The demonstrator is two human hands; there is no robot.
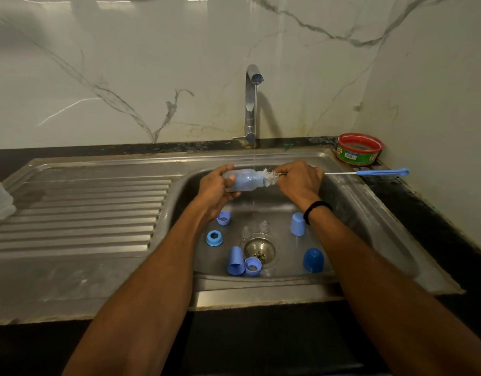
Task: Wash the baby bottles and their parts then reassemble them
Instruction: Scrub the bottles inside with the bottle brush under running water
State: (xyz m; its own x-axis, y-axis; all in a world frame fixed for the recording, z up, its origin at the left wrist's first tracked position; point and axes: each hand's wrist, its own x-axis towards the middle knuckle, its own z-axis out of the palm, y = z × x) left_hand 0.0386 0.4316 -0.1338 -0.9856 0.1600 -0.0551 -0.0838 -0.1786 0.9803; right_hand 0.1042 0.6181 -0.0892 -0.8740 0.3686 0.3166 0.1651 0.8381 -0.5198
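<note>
Left hand (216, 188): fingers curled round the bottle (242, 180), held on its side above the sink (356, 202), mouth facing right.
Right hand (299, 181): pinched the bottle brush (380, 172) just behind its bristles, which sat at the bottle's mouth.
Risk, slip: wet plastic could have twisted free and dropped among the caps (313, 260).
Risk, brush: the long free handle could have swung into the red tub (360, 149).
Risk, drain: clear nipples (263, 226) lay near the drain (259, 249); tap (250, 104) water might have shifted them.
</note>
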